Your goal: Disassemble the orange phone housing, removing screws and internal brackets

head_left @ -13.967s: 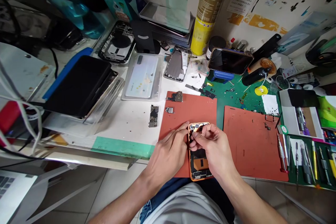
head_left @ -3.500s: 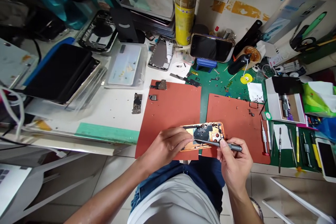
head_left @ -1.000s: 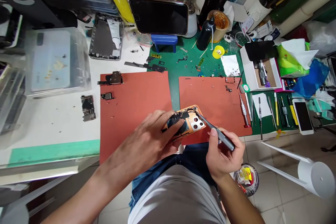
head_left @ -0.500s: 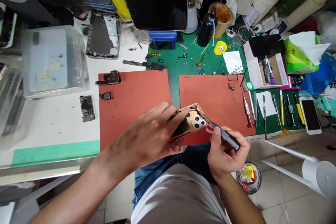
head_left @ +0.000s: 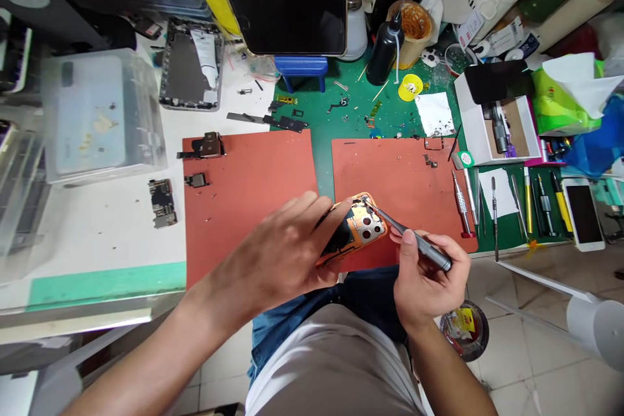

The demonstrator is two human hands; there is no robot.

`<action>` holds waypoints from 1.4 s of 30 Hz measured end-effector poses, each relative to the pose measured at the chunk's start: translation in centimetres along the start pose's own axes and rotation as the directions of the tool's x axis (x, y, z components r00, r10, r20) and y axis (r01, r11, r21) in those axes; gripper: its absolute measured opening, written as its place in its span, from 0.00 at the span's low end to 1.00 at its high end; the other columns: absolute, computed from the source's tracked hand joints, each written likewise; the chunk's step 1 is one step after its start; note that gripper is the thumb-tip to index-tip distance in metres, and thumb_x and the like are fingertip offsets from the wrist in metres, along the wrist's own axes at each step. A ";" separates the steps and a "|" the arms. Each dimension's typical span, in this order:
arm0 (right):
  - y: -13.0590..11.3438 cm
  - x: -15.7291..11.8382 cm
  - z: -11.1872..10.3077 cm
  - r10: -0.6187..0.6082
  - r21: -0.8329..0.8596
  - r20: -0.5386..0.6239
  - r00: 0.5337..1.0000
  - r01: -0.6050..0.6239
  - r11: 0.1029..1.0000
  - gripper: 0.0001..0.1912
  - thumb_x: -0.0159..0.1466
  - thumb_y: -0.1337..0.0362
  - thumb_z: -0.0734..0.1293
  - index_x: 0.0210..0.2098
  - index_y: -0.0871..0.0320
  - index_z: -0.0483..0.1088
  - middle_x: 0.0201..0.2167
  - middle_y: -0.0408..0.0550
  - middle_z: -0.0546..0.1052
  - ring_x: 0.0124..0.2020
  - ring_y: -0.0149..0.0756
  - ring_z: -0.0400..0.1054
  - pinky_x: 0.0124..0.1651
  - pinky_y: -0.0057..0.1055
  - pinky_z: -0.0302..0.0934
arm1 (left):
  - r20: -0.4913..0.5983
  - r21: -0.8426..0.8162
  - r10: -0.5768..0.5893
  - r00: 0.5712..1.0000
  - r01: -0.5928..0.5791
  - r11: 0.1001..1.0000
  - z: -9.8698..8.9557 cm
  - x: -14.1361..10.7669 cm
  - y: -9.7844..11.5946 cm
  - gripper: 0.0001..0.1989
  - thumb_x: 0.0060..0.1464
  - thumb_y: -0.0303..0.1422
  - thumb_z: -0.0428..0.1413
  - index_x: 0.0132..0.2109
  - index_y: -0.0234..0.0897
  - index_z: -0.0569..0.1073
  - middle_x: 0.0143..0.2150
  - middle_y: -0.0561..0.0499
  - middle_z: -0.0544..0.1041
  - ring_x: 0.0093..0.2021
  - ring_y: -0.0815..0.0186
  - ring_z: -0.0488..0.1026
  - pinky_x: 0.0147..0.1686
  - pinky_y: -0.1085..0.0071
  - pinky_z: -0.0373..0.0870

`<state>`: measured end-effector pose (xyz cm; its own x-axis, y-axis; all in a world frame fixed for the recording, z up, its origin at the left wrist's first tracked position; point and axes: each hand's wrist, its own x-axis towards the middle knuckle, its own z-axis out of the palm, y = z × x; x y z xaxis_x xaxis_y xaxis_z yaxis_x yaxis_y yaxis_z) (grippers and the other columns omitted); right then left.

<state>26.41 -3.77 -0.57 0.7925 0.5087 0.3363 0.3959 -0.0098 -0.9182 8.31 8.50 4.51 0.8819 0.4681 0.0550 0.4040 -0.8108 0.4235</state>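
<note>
Two red-orange silicone mats [head_left: 248, 208] lie on a green work mat [head_left: 322, 162]. Over the right mat's lower-left corner, the left hand [head_left: 273, 253] grips an opened orange phone housing [head_left: 363, 231], fingers spread across it. The right hand [head_left: 424, 279] pinches a slim screwdriver [head_left: 419, 240], its tip at the housing's top edge. Nearby print is too small to read.

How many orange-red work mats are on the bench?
2 mats: one left of the phone housing in the left hand, one beyond the screwdriver in the right hand.
</note>
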 end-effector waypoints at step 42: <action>1.6 -0.1 0.0 -0.457 -0.146 0.111 0.882 0.469 0.871 0.24 0.60 0.75 0.80 0.52 0.56 0.74 0.40 0.49 0.84 0.37 0.44 0.85 0.39 0.39 0.84 | 0.016 -0.106 -0.053 0.998 0.054 0.993 0.0 -0.2 0.0 0.30 0.63 0.34 0.61 0.69 0.34 0.65 0.50 0.42 0.74 0.45 0.54 0.71 0.40 0.59 0.72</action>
<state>27.00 -3.85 -2.09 0.4669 0.5490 0.6933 0.7846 0.1046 -0.6112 8.15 8.45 4.47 0.8632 0.5045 0.0178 0.4232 -0.7424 0.5194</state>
